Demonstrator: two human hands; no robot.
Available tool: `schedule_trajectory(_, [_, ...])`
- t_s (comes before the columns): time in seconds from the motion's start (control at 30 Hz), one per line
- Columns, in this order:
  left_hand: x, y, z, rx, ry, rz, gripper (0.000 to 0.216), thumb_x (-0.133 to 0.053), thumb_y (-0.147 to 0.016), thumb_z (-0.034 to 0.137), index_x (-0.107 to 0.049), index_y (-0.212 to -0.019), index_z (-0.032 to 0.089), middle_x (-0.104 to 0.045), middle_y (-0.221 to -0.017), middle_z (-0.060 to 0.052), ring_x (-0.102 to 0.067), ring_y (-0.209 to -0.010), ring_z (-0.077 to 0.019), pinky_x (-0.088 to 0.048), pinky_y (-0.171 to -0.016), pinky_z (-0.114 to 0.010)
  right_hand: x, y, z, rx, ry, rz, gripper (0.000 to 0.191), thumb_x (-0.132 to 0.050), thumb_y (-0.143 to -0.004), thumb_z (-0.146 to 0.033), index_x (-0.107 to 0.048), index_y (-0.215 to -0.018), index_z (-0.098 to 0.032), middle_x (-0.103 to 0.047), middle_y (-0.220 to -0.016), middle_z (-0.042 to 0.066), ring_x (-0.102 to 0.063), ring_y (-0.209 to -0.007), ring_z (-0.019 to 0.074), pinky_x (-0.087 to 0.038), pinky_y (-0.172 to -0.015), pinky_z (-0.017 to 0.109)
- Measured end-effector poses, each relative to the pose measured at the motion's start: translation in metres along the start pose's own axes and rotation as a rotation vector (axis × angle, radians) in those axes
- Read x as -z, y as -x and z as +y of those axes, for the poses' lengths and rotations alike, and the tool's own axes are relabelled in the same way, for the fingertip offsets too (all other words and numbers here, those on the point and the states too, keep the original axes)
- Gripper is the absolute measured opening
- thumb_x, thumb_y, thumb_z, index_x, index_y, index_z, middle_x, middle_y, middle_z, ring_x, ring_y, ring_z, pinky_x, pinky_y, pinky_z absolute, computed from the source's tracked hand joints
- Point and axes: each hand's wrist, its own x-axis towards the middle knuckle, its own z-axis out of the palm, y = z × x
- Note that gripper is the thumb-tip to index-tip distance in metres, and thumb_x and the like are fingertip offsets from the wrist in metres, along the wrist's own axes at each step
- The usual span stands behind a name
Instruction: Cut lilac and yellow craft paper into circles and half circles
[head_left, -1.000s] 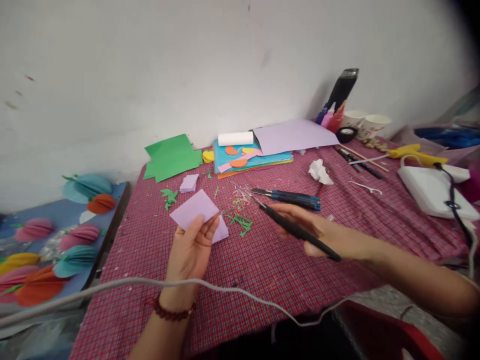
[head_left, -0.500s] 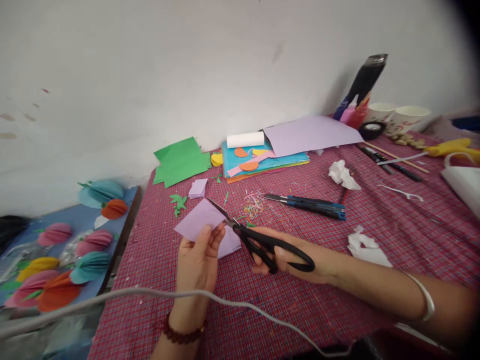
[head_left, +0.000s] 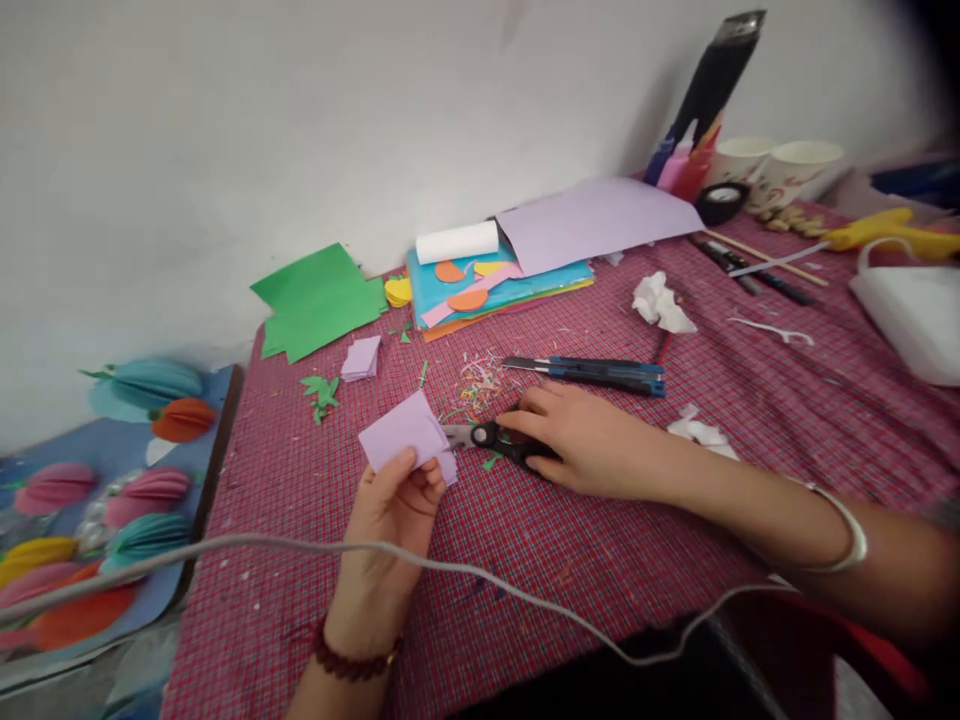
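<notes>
Between the thumb and fingers of my left hand (head_left: 396, 512) is a small stack of purple paper pieces (head_left: 403, 430). My right hand (head_left: 592, 440) lies palm down over the black-handled scissors (head_left: 486, 436), its fingers on the handles and partly hiding them. The scissor blades point left, their tips hidden behind the held paper. Left of that, on the checked cloth, sit another small purple paper stack (head_left: 361, 358) and green paper leaf cutouts (head_left: 321, 396). Just beyond my right hand is a blue-and-black utility knife (head_left: 607, 374).
Green sheets (head_left: 322, 305), a blue paper pack (head_left: 525, 285) and a large purple sheet (head_left: 600, 225) lie along the wall. Crumpled tissue (head_left: 661, 303) and a yellow glue gun (head_left: 885, 235) are to the right. A pale cable (head_left: 450, 568) crosses in front. Paper ornaments (head_left: 146, 388) lie at left.
My right hand has turned palm down and lowered the scissors to the table, away from the cutting grip. The purple pieces in my left hand are now gathered together. The view has shifted.
</notes>
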Motion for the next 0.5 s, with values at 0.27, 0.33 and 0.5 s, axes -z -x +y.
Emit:
schedule_trajectory(0.27, [-0.002, 0.005, -0.017, 0.081, -0.142, -0.046, 0.018, -0.079, -0.060, 0.012, -0.068, -0.073, 0.015, -0.070, -0.068, 0.000, -0.065, -0.056, -0.0109, -0.056, -0.053, -0.018, -0.012, -0.004, -0.027, -0.088, -0.770, 0.128, 0.006, -0.053, -0.086, -0.020, -0.057, -0.087, -0.016, -0.058, -0.074, -0.001, -0.054, -0.065, 0.0109, -0.043, -0.059, 0.023])
schedule_trajectory(0.33, [-0.002, 0.005, -0.020, 0.089, -0.156, -0.065, 0.016, -0.078, -0.062, 0.013, -0.068, -0.074, 0.016, -0.070, -0.068, 0.000, -0.065, -0.057, -0.0105, -0.056, -0.053, -0.018, -0.015, -0.003, -0.029, -0.128, -0.867, 0.223, 0.004, -0.055, -0.082, -0.015, -0.053, -0.086, -0.016, -0.054, -0.073, -0.002, -0.051, -0.063, 0.0096, -0.042, -0.057, 0.021])
schedule_trajectory(0.5, [-0.005, 0.006, -0.021, 0.069, -0.160, -0.085, 0.020, -0.079, -0.063, 0.015, -0.069, -0.080, 0.017, -0.070, -0.073, 0.001, -0.065, -0.059, -0.0094, -0.055, -0.053, -0.016, -0.015, -0.003, -0.029, 0.017, -0.847, 0.332, 0.007, -0.054, -0.082, -0.011, -0.059, -0.083, -0.016, -0.056, -0.085, 0.002, -0.055, -0.081, 0.0132, -0.046, -0.075, 0.028])
